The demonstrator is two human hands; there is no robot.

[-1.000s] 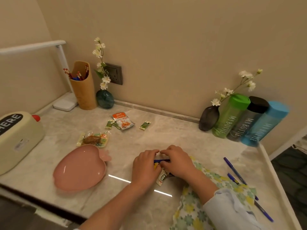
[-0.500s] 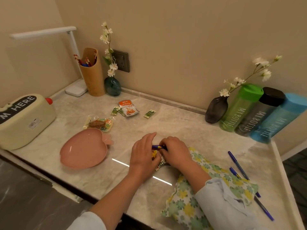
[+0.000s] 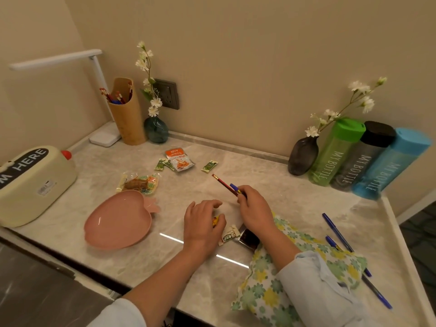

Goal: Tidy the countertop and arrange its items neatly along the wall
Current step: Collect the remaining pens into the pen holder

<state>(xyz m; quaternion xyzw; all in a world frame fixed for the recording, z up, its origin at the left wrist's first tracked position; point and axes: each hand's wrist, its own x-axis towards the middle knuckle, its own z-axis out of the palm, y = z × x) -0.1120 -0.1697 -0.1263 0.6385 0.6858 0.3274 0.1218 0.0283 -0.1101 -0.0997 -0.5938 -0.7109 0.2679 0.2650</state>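
Observation:
My right hand (image 3: pixel 256 208) grips a red pencil (image 3: pixel 223 184) and a blue pen (image 3: pixel 235 188) together, their ends pointing up and left over the marble countertop (image 3: pixel 271 185). My left hand (image 3: pixel 203 224) rests just left of it, fingers curled over a small yellow-red snack packet (image 3: pixel 215 221). A white sachet (image 3: pixel 228 237) and a dark shiny packet (image 3: pixel 249 238) lie below my hands. A floral cloth (image 3: pixel 278 274) lies under my right forearm. Loose blue pens (image 3: pixel 336 232) lie to the right. Snack packets (image 3: pixel 179 160) and a wrapped snack (image 3: pixel 139 184) sit farther back.
A pink apple-shaped dish (image 3: pixel 118 223) sits at the left front. Along the wall stand a desk lamp (image 3: pixel 103 135), bamboo pen holder (image 3: pixel 127 114), teal vase (image 3: pixel 156 129), dark vase (image 3: pixel 303 155) and green (image 3: pixel 335 152), black (image 3: pixel 362 156) and blue bottles (image 3: pixel 389 164). A cream box (image 3: pixel 33 182) sits far left.
My right hand lifted the red pencil and blue pen off the counter and moved up and away from my left hand, uncovering the sachet and dark packet.

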